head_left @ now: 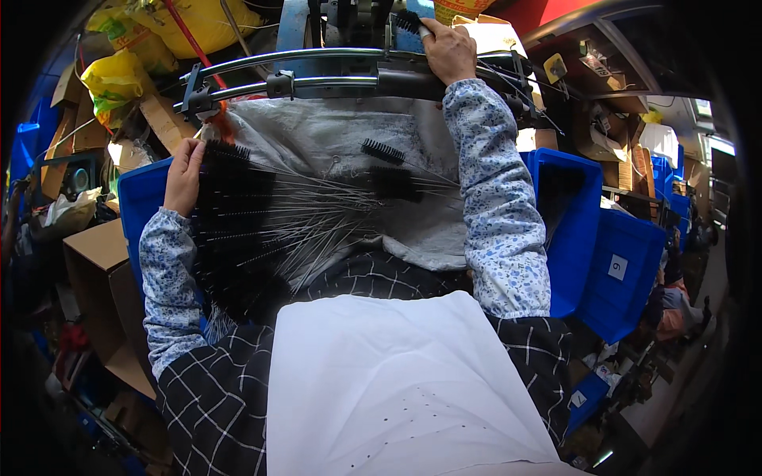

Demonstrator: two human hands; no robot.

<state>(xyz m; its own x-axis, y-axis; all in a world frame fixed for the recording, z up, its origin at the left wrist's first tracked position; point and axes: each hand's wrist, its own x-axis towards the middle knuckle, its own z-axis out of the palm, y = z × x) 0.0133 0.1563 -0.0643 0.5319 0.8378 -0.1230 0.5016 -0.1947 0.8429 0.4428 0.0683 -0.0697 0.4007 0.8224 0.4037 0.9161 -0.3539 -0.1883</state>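
My right hand is up at the machine, fingers closed on a wire-handled brush with a short black bristle head. A thin wire runs from under that hand toward the right. My left hand pinches at the tip of another black-bristled wire brush, at the upper left of a thick heap of such brushes. Their bristle heads lie to the left and their bare wire stems point right across my lap. Two smaller black bristle heads, a single brush and a dark bunch, rest on the grey sheet.
A machine with curved metal rails spans the far side. Blue bins stand at my left and right. An open cardboard box sits at the left, below yellow bags. Another person is far right.
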